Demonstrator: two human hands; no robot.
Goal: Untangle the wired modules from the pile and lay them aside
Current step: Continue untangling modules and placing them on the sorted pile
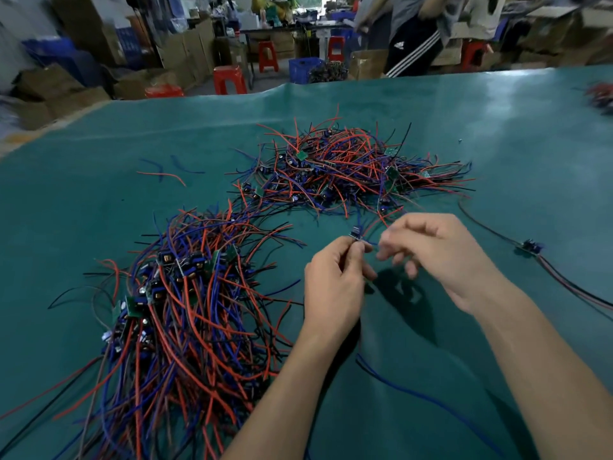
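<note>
Just above the green table mat (497,134), near its middle, the left hand (335,287) pinches a small blue wired module (355,234) between thumb and fingertips, closed firmly on it. Beside it, nearly touching, the right hand (438,257) has its fingers curled toward the module's thin leads, but blur hides whether they actually grip a wire or only brush it. Red and blue wires run from the held module back toward the far tangled pile of red, blue and black wires with small green boards (348,164), so it looks not yet free. A long blue wire (414,393) trails over the mat below the wrists, toward the camera. To the left lies the larger heap of red, blue and black wired modules (185,310), with wires running roughly one way, likely those already sorted. Off to the right, well apart, a single blue module with dark leads (530,247) lies alone on the mat. The risk from here, as I judge it, is pulling too hard: leads caught in the far pile could drag neighbouring modules along, tighten a knot, or strain the solder joints on the board. Lifting carelessly could also snag the trailing blue wire.
</note>
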